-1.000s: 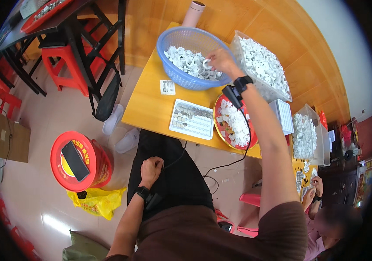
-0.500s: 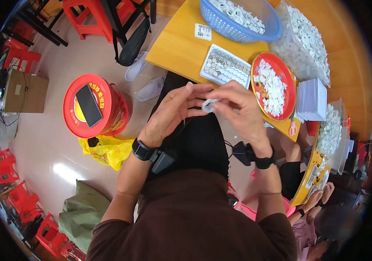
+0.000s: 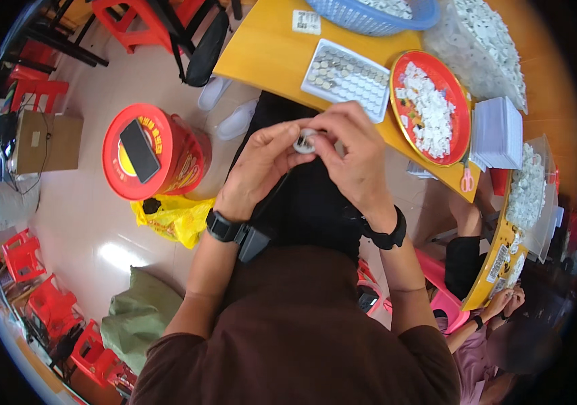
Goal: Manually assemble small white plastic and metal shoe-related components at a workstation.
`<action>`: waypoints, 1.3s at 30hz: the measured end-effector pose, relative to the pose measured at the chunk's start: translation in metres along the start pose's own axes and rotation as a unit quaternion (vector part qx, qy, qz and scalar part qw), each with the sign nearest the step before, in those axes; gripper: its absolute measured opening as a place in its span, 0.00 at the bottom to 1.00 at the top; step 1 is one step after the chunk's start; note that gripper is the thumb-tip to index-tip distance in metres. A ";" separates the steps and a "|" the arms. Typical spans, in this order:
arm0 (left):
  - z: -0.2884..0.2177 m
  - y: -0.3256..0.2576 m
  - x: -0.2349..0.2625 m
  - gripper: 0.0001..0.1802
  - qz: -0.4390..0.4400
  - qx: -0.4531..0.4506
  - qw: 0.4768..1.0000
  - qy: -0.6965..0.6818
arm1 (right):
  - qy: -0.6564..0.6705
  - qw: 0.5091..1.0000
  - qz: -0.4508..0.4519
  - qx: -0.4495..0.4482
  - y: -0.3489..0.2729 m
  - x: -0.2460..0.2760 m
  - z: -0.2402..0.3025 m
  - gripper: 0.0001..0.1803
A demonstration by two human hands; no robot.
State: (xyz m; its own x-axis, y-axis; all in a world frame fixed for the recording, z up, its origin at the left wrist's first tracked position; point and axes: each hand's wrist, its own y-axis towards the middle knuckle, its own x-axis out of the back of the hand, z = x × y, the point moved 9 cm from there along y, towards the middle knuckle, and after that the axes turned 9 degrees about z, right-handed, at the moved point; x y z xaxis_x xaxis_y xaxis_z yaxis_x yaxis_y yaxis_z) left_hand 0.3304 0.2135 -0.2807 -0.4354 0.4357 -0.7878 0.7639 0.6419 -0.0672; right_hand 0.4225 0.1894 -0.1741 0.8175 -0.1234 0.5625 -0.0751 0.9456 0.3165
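The room is bright, its light soft and mostly even, with one hard white glare on the floor (image 3: 123, 255) at lower left. The far right, behind the co-worker (image 3: 474, 358), is dim. The shirt (image 3: 322, 317) is so dark that few folds show, while the white bits (image 3: 430, 115) look almost washed out. Left hand (image 3: 261, 165) and right hand (image 3: 359, 162) are fairly sharp; the ring (image 3: 302, 149) between them lacks fine detail. Toward the round black border, stools (image 3: 94, 351) lean and soften

Left grip (image 3: 262, 165), right grip (image 3: 357, 158), white ring (image 3: 304, 146) held between
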 end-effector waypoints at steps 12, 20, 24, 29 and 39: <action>-0.048 -0.004 0.040 0.21 -0.118 -0.139 0.983 -0.035 | 0.292 0.878 0.348 -0.149 -0.071 -0.118 0.020 0.39; -0.070 0.006 0.056 0.15 -0.177 -0.192 0.964 0.045 | 0.286 0.912 0.241 -0.167 -0.053 -0.122 0.029 0.27; -0.101 0.006 0.036 0.09 -0.267 -0.251 0.805 0.467 | 0.259 0.917 0.221 -0.206 -0.052 -0.111 0.015 0.25; -0.109 0.019 -0.014 0.09 -0.201 -0.277 0.591 0.731 | 0.277 0.932 0.186 -0.140 -0.041 -0.092 0.012 0.25; -0.049 0.012 -0.001 0.20 -0.104 -0.107 0.989 0.006 | 0.275 0.896 0.332 -0.106 -0.046 -0.078 0.024 0.24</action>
State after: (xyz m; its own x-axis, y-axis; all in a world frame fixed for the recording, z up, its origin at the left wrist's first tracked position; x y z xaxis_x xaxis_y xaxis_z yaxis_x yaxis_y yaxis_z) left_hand 0.3165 0.2520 -0.2506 -0.5783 0.2875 -0.7635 0.5402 0.8362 -0.0943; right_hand 0.3480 0.1479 -0.2142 0.7949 0.5994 0.0934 -0.5868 0.7988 -0.1326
